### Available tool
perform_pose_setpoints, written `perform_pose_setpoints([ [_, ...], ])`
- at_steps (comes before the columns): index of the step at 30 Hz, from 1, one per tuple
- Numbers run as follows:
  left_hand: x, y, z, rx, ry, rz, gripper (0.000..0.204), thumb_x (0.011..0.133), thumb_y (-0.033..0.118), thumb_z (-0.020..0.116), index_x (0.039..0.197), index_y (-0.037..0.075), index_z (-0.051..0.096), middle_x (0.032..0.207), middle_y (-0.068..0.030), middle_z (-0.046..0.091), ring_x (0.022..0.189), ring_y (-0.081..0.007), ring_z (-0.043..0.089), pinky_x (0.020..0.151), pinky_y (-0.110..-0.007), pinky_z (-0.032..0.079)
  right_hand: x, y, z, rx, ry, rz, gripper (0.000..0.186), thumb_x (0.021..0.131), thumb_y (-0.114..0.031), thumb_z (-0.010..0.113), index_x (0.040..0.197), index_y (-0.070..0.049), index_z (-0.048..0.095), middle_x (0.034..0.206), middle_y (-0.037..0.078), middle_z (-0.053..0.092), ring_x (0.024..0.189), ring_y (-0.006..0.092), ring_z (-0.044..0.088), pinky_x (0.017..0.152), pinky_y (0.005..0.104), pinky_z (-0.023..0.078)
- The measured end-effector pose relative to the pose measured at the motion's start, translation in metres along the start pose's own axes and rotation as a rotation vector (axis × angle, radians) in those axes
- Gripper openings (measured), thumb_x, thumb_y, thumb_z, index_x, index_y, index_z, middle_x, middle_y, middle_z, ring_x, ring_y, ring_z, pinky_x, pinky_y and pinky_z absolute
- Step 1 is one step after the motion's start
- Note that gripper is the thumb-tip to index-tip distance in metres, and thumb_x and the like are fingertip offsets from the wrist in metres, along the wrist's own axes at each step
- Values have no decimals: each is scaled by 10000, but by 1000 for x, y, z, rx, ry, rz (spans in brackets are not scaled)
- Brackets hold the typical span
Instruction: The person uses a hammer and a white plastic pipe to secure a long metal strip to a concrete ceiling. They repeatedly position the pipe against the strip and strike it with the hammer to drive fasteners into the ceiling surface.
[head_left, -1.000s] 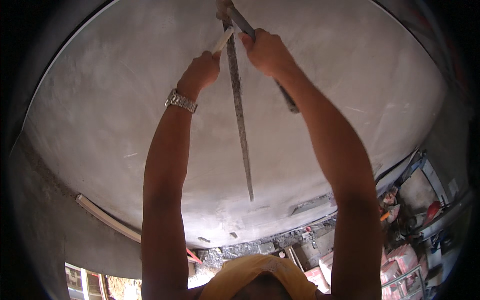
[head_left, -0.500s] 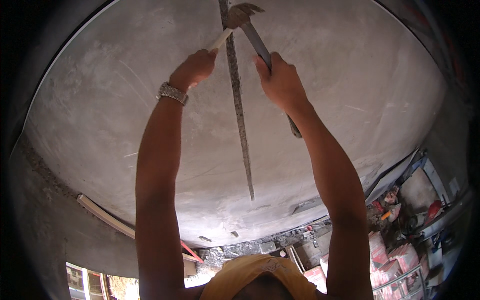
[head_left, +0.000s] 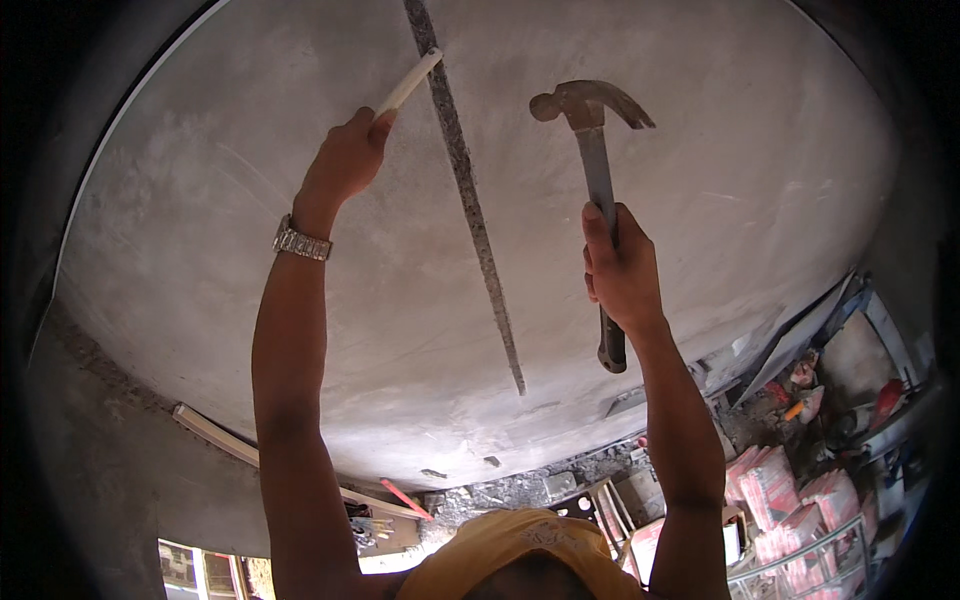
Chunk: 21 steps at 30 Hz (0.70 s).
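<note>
My left hand [head_left: 345,160], a metal-banded watch [head_left: 301,240] at its wrist, is closed round a slim pale chisel [head_left: 410,82]. The chisel's visible end overlaps the upper part of a long, rough groove [head_left: 470,205] in the grey wall [head_left: 400,290]; whether it touches there I cannot tell. To the right of the groove, my right hand [head_left: 622,262] grips a claw hammer [head_left: 597,165] by its grey and black handle. The hammer's worn head is up, its claw pointing right, apart from the chisel. My fingers hide part of both tools.
Red and white sacks [head_left: 800,505] are piled at the lower right behind a metal frame [head_left: 800,570]. Tools and clutter lie above them. Rubble [head_left: 480,495] runs along the wall's foot. A pale strip of board [head_left: 215,435] leans at the left.
The hammer has swung away from the chisel's end, down and to the right. My left hand has shifted slightly down and left, still holding the chisel. The whole view has shifted a little.
</note>
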<state>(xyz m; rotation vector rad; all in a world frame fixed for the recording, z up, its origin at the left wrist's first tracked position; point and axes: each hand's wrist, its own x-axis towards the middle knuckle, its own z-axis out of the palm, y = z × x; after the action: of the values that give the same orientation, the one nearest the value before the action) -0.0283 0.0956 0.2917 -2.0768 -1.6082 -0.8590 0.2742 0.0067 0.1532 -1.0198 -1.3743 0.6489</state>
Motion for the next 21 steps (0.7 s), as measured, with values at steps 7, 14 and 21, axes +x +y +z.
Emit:
perform_pose_setpoints([
  [7, -13, 15, 3, 455, 119, 72, 374, 1058, 427, 375, 1008, 75, 491, 636, -133, 648, 566, -341, 673, 446, -455, 537, 15, -27, 27, 342, 171, -243, 377, 1024, -385, 539, 861, -45, 512, 604, 1, 494, 562, 53, 470, 494, 256, 391],
  [14, -14, 25, 11, 477, 113, 117, 369, 1056, 433, 370, 1011, 82, 478, 660, -140, 656, 601, -358, 685, 466, -465, 551, 101, 7, 128, 261, 297, -402, 320, 1008, -275, 572, 863, 3, 510, 636, 123, 578, 582, 220, 597, 549, 355, 471],
  [21, -12, 12, 15, 360, 77, 47, 372, 1053, 436, 381, 1012, 79, 474, 683, -176, 664, 634, -396, 685, 499, -508, 555, 86, -20, 118, 196, 237, -359, 435, 1016, -388, 498, 879, 23, 535, 673, 229, 642, 662, 449, 660, 588, 495, 511],
])
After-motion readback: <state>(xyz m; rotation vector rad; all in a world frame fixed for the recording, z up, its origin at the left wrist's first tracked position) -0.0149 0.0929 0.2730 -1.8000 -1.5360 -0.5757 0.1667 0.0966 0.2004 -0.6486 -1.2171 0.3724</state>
